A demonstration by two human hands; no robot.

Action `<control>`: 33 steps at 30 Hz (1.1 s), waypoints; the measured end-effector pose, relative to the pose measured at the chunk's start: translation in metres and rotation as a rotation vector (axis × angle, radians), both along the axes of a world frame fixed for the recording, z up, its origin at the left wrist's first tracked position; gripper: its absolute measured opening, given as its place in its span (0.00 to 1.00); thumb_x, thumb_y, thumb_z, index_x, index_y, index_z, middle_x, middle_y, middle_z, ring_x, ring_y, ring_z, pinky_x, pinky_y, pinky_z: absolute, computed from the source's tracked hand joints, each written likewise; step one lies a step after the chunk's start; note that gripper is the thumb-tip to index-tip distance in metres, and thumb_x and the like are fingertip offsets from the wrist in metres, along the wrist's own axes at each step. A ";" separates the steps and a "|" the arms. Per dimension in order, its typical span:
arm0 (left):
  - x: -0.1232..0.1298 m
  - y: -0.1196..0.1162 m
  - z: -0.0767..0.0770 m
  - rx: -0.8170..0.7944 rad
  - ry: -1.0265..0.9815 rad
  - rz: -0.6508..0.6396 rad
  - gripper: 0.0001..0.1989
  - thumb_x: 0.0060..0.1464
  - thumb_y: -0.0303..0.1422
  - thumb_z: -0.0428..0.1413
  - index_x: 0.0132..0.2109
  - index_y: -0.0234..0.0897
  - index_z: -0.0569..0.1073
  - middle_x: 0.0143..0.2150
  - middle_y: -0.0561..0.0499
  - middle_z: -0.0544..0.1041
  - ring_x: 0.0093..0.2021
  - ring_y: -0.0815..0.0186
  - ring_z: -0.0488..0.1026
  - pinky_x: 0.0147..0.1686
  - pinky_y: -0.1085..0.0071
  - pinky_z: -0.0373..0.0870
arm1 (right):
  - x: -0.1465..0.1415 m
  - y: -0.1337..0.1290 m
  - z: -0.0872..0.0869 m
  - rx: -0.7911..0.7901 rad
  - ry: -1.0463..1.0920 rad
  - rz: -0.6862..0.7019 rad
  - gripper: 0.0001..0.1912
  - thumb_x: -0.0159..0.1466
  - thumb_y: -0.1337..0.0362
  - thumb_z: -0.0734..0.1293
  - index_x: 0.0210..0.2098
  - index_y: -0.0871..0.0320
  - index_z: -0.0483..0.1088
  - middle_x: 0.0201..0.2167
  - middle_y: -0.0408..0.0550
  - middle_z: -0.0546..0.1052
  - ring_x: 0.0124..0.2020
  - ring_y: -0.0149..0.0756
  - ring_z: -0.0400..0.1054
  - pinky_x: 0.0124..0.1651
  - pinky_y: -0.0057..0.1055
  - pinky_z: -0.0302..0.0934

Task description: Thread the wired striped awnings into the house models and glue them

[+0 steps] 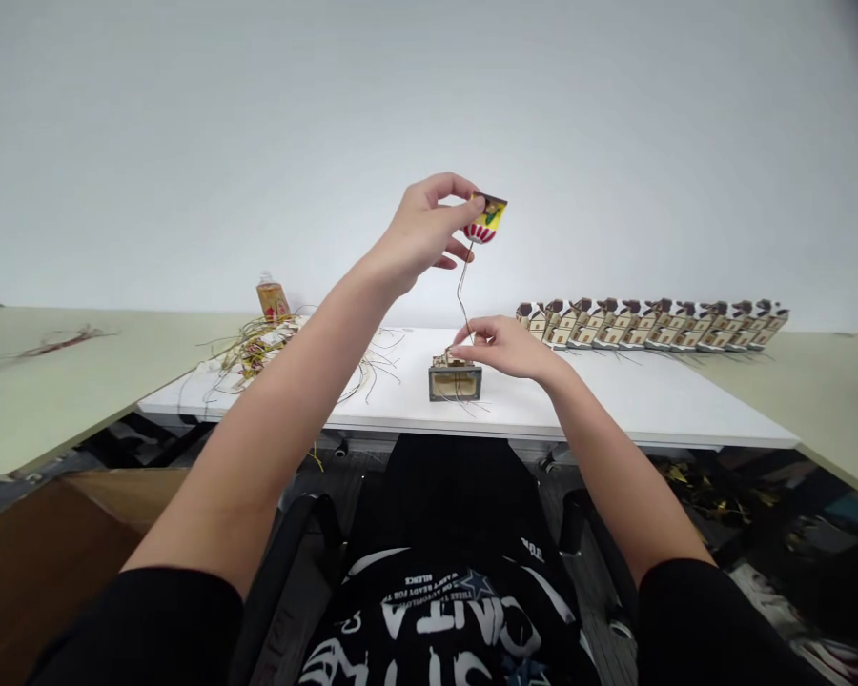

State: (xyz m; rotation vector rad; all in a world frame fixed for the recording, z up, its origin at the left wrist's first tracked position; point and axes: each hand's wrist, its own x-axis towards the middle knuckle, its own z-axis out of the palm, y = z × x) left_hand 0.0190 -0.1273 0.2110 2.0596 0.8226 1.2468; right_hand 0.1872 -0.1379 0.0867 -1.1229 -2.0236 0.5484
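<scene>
Pinched between the thumb and fingers of my left hand (429,229), well above the table, is a small yellow, red and white sign (487,215) shaped like a shop awning. Thin dark wires (461,284) trail from it down to a small model house (456,384) on the white tabletop. The house's open, hollow side faces me, and wire ends stick out at its front. My right hand (506,347) is closed at the top of the house; its fingertips partly hide where the wires meet it.
A tangled pile of wired parts (254,351) lies to the left, with a bottle (272,297) behind it. A row of several model houses (650,324) lines the table's back right. Below left stands an open cardboard box (64,534). A pale wall closes off the back.
</scene>
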 end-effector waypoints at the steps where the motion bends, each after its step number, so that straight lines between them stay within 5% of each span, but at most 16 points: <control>1: 0.001 -0.001 0.000 0.001 -0.004 -0.009 0.10 0.59 0.37 0.55 0.46 0.40 0.70 0.39 0.50 0.78 0.29 0.67 0.77 0.30 0.73 0.67 | 0.001 0.003 -0.001 0.003 -0.014 -0.008 0.17 0.59 0.49 0.71 0.30 0.58 0.75 0.17 0.38 0.62 0.21 0.27 0.55 0.24 0.27 0.47; 7: -0.010 0.001 0.013 0.008 -0.048 0.029 0.11 0.59 0.40 0.56 0.46 0.41 0.70 0.40 0.49 0.78 0.31 0.66 0.77 0.30 0.73 0.67 | 0.016 0.036 -0.018 -0.060 0.045 0.043 0.22 0.60 0.46 0.69 0.24 0.59 0.73 0.15 0.41 0.67 0.18 0.28 0.61 0.25 0.27 0.56; 13: -0.021 0.003 0.018 0.035 -0.032 0.051 0.12 0.60 0.40 0.56 0.49 0.43 0.70 0.42 0.49 0.78 0.34 0.66 0.78 0.33 0.72 0.69 | 0.023 0.069 -0.037 0.027 0.150 -0.112 0.25 0.57 0.41 0.68 0.27 0.59 0.74 0.16 0.44 0.70 0.19 0.33 0.65 0.25 0.29 0.60; 23: -0.028 0.016 -0.005 0.084 -0.014 0.082 0.09 0.58 0.35 0.57 0.46 0.40 0.71 0.39 0.48 0.78 0.28 0.70 0.75 0.29 0.73 0.68 | 0.022 0.082 -0.055 0.115 -0.073 -0.152 0.22 0.61 0.45 0.67 0.26 0.58 0.76 0.26 0.46 0.76 0.29 0.35 0.66 0.32 0.30 0.54; 28: -0.033 0.032 -0.020 0.037 0.014 0.114 0.08 0.57 0.34 0.58 0.44 0.39 0.72 0.36 0.47 0.79 0.27 0.69 0.75 0.27 0.72 0.66 | 0.013 0.091 -0.057 -0.048 -0.262 -0.140 0.21 0.63 0.49 0.68 0.23 0.58 0.72 0.18 0.39 0.68 0.24 0.31 0.63 0.29 0.28 0.53; 33: -0.034 0.051 -0.047 -0.082 -0.007 0.130 0.07 0.57 0.33 0.58 0.42 0.37 0.72 0.34 0.47 0.79 0.24 0.70 0.75 0.24 0.75 0.63 | 0.001 0.094 -0.054 -0.262 -0.404 -0.150 0.18 0.67 0.51 0.67 0.29 0.60 0.69 0.26 0.40 0.71 0.26 0.29 0.65 0.32 0.29 0.63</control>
